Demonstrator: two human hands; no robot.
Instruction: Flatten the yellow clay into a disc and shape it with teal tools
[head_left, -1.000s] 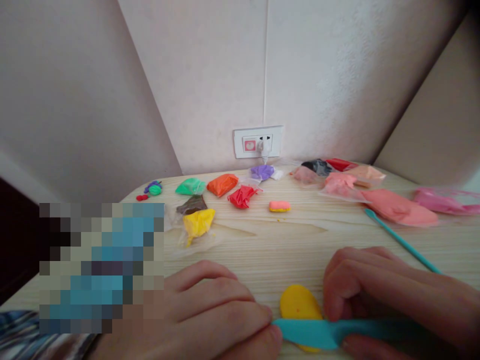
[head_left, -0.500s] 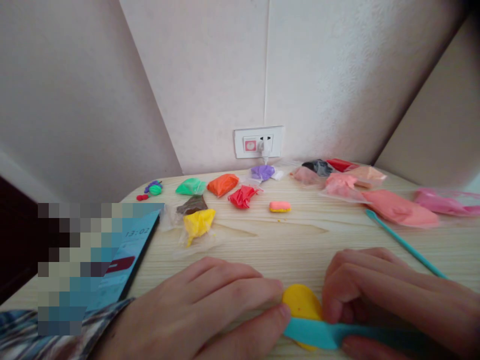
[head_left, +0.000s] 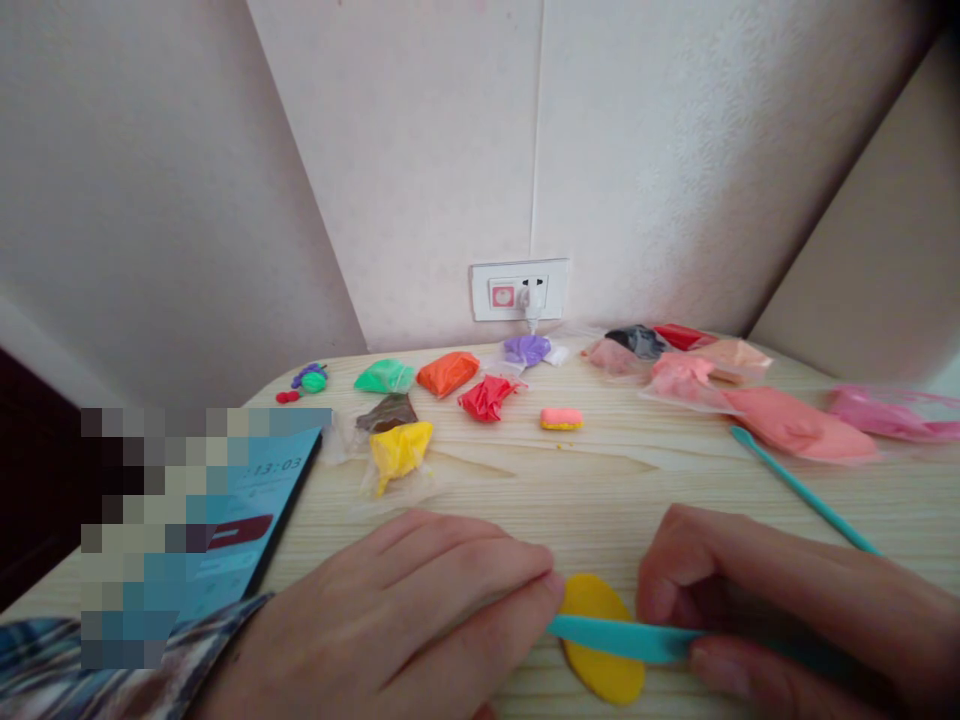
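A flat yellow clay disc (head_left: 607,678) lies on the table between my hands. Across it runs the blade of a turquoise plastic clay knife (head_left: 626,638), its handle held between the thumb and fingers of my right hand (head_left: 787,600). My left hand (head_left: 420,610) rests at the disc's left edge, its fingers together and thumb drawn in to the index finger. The knife's tip reaches the left thumb; whether anything is pinched there is hidden. Beyond the hands sits a small pink-and-yellow clay block (head_left: 561,419), with yellow crumbs in front of it.
A phone (head_left: 255,510), partly pixelated, lies left. Bagged clay in yellow (head_left: 401,450), red (head_left: 487,398), orange (head_left: 448,373) and green (head_left: 385,376) stands behind. Pink clay packs (head_left: 802,422) and a thin turquoise tool (head_left: 806,490) are right. Small clay shapes (head_left: 311,380) sit at back left.
The knife blade has shifted left and slightly up across the disc, and more of the disc shows in front of it. My left fingertips have drawn slightly left.
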